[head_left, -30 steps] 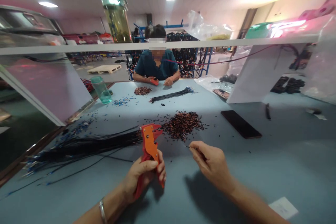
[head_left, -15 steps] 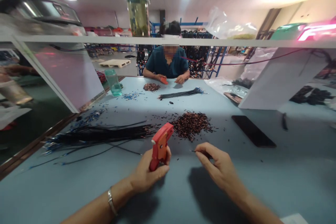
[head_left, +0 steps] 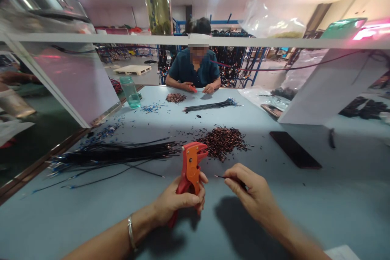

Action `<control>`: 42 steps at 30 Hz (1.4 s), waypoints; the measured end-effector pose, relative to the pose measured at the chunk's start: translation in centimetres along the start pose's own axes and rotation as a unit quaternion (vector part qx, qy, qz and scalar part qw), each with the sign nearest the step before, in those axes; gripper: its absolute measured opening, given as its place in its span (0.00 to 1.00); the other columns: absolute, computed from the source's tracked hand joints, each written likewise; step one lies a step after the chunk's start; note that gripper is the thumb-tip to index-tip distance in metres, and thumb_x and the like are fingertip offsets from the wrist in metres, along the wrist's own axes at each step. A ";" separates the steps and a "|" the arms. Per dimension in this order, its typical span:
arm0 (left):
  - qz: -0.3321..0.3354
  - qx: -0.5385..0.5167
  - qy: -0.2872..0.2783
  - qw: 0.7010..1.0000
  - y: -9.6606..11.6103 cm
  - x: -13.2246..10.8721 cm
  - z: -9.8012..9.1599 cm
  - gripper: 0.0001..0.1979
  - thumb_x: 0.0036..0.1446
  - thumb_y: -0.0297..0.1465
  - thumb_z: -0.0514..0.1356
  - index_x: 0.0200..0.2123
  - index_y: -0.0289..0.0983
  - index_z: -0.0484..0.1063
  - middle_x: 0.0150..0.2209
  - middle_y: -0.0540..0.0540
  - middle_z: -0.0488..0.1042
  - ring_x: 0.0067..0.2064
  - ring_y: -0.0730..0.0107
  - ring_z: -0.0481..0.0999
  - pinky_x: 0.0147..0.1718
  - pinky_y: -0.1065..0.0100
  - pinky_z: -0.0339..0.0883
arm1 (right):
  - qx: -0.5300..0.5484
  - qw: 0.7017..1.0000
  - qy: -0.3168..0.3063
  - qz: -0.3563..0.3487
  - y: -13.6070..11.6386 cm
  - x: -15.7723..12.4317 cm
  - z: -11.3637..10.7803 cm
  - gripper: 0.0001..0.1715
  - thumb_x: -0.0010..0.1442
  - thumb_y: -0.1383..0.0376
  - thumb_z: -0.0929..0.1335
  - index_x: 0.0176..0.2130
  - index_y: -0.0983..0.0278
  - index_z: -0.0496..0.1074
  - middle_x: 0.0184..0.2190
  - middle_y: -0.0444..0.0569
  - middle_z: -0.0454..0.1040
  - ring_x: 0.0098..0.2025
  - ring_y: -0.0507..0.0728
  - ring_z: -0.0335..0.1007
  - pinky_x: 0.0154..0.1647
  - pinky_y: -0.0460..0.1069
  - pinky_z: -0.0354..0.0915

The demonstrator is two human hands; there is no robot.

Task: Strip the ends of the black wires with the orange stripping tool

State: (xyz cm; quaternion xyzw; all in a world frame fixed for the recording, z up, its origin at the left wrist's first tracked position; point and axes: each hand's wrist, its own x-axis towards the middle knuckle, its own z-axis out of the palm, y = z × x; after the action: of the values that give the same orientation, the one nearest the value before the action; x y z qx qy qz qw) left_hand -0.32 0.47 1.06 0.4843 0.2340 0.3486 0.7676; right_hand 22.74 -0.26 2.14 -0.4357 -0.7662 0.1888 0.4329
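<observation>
My left hand point(head_left: 179, 199) is wrapped round the handles of a red and orange wire stripper point(head_left: 191, 166), whose jaws point up and to the right. Between the thumb and fingers of my right hand point(head_left: 248, 185) is a thin black wire point(head_left: 220, 176), its bare coppery tip sticking out toward the stripper, apart from it. Most of that wire is hidden by the hand. Behind the tool lies a pile of short black and copper offcuts point(head_left: 224, 143). A bundle of black wires point(head_left: 115, 153) with blue ends stretches out to the left.
A black phone point(head_left: 295, 150) lies on the right of the blue-grey table point(head_left: 304, 207). Across it a co-worker point(head_left: 195, 69) holds a red tool, near another wire bundle point(head_left: 211, 105) and offcuts. A green bottle point(head_left: 130, 92) stands far left. A white shelf point(head_left: 231, 41) spans above.
The wire stripper has turned in my left hand, so its orange side and jaws now show, facing right. My right hand has shifted slightly left with the wire, whose bare tip shows more clearly.
</observation>
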 end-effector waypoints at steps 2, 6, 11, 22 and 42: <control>0.001 0.001 -0.002 1.000 0.0 0.0 0.0 0.23 0.50 0.38 0.67 0.46 0.37 0.66 0.28 0.51 0.66 0.30 0.69 0.71 0.33 0.64 0.67 | -0.007 1.000 0.001 0.003 -0.1 -0.1 0.0 0.09 0.65 0.67 0.65 0.31 0.62 0.69 0.24 0.42 0.66 0.25 0.51 0.63 0.27 0.44 0.60; 0.012 0.035 -0.003 0.999 -0.2 -0.3 0.1 0.24 0.51 0.41 0.67 0.48 0.37 0.64 0.29 0.50 0.66 0.31 0.70 0.69 0.33 0.65 0.65 | 0.004 1.000 0.001 0.031 -0.2 -0.3 0.1 0.10 0.66 0.64 0.64 0.31 0.61 0.67 0.20 0.37 0.59 0.20 0.49 0.55 0.21 0.43 0.55; 0.114 0.274 0.036 0.954 0.0 -0.7 0.0 0.16 0.58 0.35 0.60 0.48 0.37 0.63 0.32 0.49 0.65 0.32 0.71 0.64 0.32 0.69 0.60 | 0.031 0.995 0.014 0.092 -0.6 -0.1 -0.5 0.11 0.65 0.60 0.63 0.31 0.62 0.67 0.19 0.37 0.56 0.20 0.49 0.52 0.21 0.44 0.52; 0.256 0.644 0.071 0.717 -0.2 -0.2 -0.4 0.15 0.50 0.27 0.57 0.44 0.38 0.63 0.35 0.44 0.69 0.35 0.63 0.66 0.34 0.64 0.60 | 0.294 0.925 -0.015 0.240 -0.2 0.2 0.0 0.17 0.61 0.52 0.68 0.30 0.63 0.68 0.20 0.38 0.60 0.22 0.49 0.50 0.23 0.44 0.51; 0.242 0.690 0.090 0.676 -0.6 -0.1 -0.5 0.19 0.46 0.24 0.57 0.44 0.37 0.65 0.36 0.43 0.69 0.36 0.60 0.67 0.35 0.60 0.62 | 0.359 0.893 -0.083 0.257 -0.3 0.2 0.2 0.24 0.55 0.46 0.72 0.29 0.64 0.70 0.22 0.41 0.65 0.24 0.50 0.54 0.27 0.45 0.56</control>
State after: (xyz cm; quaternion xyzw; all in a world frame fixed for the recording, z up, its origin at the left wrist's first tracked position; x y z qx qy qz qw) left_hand -0.60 0.50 0.33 0.8822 0.3506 0.3042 0.0795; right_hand 22.37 -0.21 2.36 -0.4149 -0.5408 0.5911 0.4313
